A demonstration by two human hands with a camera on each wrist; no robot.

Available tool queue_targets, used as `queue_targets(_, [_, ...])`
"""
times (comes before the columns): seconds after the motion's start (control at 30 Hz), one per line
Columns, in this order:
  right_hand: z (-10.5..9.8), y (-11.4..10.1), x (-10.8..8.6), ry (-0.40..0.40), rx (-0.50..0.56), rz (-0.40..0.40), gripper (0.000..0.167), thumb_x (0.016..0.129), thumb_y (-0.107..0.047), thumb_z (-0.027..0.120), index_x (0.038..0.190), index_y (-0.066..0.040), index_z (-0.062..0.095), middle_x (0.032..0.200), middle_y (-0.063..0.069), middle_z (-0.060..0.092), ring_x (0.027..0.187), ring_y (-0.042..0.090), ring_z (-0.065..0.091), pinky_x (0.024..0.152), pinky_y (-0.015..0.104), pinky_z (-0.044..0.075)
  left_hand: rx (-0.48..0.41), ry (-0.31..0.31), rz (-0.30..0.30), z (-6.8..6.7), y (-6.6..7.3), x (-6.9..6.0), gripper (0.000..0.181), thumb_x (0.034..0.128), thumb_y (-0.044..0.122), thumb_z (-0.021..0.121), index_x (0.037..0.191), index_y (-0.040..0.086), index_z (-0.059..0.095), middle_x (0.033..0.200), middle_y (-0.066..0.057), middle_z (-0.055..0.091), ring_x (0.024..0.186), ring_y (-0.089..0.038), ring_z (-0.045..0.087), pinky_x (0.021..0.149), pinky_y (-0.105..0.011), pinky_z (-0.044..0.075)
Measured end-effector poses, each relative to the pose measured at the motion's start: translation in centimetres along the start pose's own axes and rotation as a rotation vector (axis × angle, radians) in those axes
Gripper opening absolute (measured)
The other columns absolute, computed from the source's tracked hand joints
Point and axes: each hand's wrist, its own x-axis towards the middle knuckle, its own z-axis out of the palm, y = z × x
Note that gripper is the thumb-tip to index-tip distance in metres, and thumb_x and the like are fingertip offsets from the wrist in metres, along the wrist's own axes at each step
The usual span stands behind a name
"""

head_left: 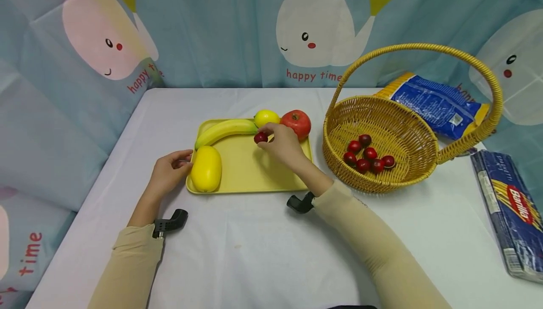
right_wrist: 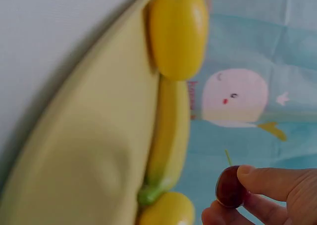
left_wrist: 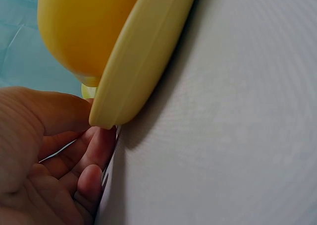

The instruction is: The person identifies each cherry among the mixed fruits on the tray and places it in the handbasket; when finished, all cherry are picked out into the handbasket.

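Note:
A dark red cherry (right_wrist: 230, 186) with a thin green stem is pinched between the thumb and fingers of my right hand (head_left: 283, 145), above the yellow tray (head_left: 254, 170). At the tray's left edge, my left hand (head_left: 168, 172) grips the rim, thumb on one side and fingers on the other in the left wrist view. On the tray lie a yellow mango-like fruit (head_left: 206, 169) at the left, a banana (head_left: 225, 131) along the back, a lemon (head_left: 267, 117) and a red apple (head_left: 297, 124) at the back right corner.
To the tray's right stands a wicker basket (head_left: 417, 134) with a tall handle, holding several cherries (head_left: 370, 153). A blue and yellow bag (head_left: 432, 102) lies behind it. A blue spaghetti pack (head_left: 509, 210) lies at the far right. A whale-print curtain (head_left: 237, 30) hangs behind the white table.

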Motion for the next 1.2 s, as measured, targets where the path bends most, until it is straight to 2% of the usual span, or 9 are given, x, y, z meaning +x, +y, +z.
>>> queue_targets(0.17, [-2.8,-0.4,-1.1,0.025,0.064,-0.029,0.034,0.081,-0.017,0.07,0.114,-0.01,0.064,0.103,0.004,0.063,0.079,0.018,0.059,0.07,0.028,0.049,0.004,0.0,-0.009,0.0,-0.1,0.0,0.04,0.0903,0.011,0.055,0.129,0.0,0.051,0.111,-0.017,0.057,0.091,-0.023,0.051,0.065,-0.006,0.04])
queue_targets(0.33, [-5.3,-0.3,-2.1,0.05,0.129,-0.024,0.035,0.082,-0.016,0.07,0.116,-0.009,0.062,0.108,0.007,0.063,0.087,0.022,0.06,0.077,0.031,0.049,0.009,0.0,-0.016,-0.1,-0.3,0.0,0.041,0.0907,0.012,0.055,0.13,0.001,0.051,0.111,-0.017,0.057,0.092,-0.024,0.051,0.065,-0.006,0.04])
queue_targets(0.43, [-6.8,0.4,-2.8,0.063,0.155,0.007,0.036,0.083,-0.017,0.069,0.117,-0.01,0.062,0.109,0.006,0.063,0.09,0.023,0.059,0.079,0.032,0.049,0.008,-0.002,-0.01,-0.1,-0.2,0.0,0.041,0.0904,0.012,0.055,0.129,0.001,0.051,0.111,-0.017,0.057,0.092,-0.023,0.051,0.065,-0.006,0.04])
queue_targets(0.7, [-11.4,3.7,-4.8,0.119,0.163,0.1,0.04,0.084,-0.02,0.067,0.122,-0.012,0.059,0.115,0.005,0.06,0.097,0.021,0.057,0.078,0.032,0.049,0.008,0.0,0.002,-0.1,-0.1,0.1,0.041,0.0902,0.012,0.055,0.129,0.001,0.051,0.111,-0.017,0.057,0.09,-0.022,0.05,0.064,-0.007,0.04])
queue_targets(0.83, [-13.5,5.7,-5.9,0.155,0.132,0.156,0.04,0.085,-0.028,0.066,0.122,-0.016,0.058,0.116,0.003,0.059,0.097,0.017,0.056,0.075,0.029,0.049,0.007,-0.002,-0.003,-0.1,-0.1,0.1,0.041,0.0903,0.013,0.055,0.129,0.001,0.051,0.111,-0.017,0.057,0.09,-0.023,0.05,0.064,-0.007,0.04])
queue_targets(0.93, [-15.0,7.1,-6.9,0.164,0.121,0.204,0.044,0.085,-0.035,0.064,0.125,-0.017,0.057,0.119,0.003,0.057,0.096,0.017,0.056,0.079,0.032,0.047,0.008,-0.001,-0.002,-0.1,0.0,0.1,0.041,0.0903,0.012,0.055,0.129,0.001,0.051,0.111,-0.017,0.057,0.09,-0.022,0.05,0.064,-0.007,0.039])
queue_targets(1.07, [-16.4,9.0,-8.2,0.177,0.099,0.256,0.05,0.085,-0.041,0.061,0.129,-0.017,0.053,0.123,0.005,0.054,0.098,0.017,0.054,0.086,0.037,0.043,0.007,-0.002,0.0,0.0,0.0,0.0,0.04,0.0902,0.012,0.055,0.129,0.001,0.051,0.111,-0.017,0.057,0.09,-0.022,0.05,0.064,-0.007,0.039])
queue_targets(1.2, [-17.3,10.5,-9.0,0.201,0.069,0.295,0.054,0.085,-0.045,0.06,0.13,-0.016,0.051,0.124,0.005,0.051,0.101,0.018,0.05,0.08,0.031,0.045,0.003,-0.001,-0.003,0.0,0.0,0.0,0.04,0.0904,0.012,0.055,0.129,0.001,0.051,0.111,-0.017,0.056,0.09,-0.022,0.049,0.064,-0.006,0.039])
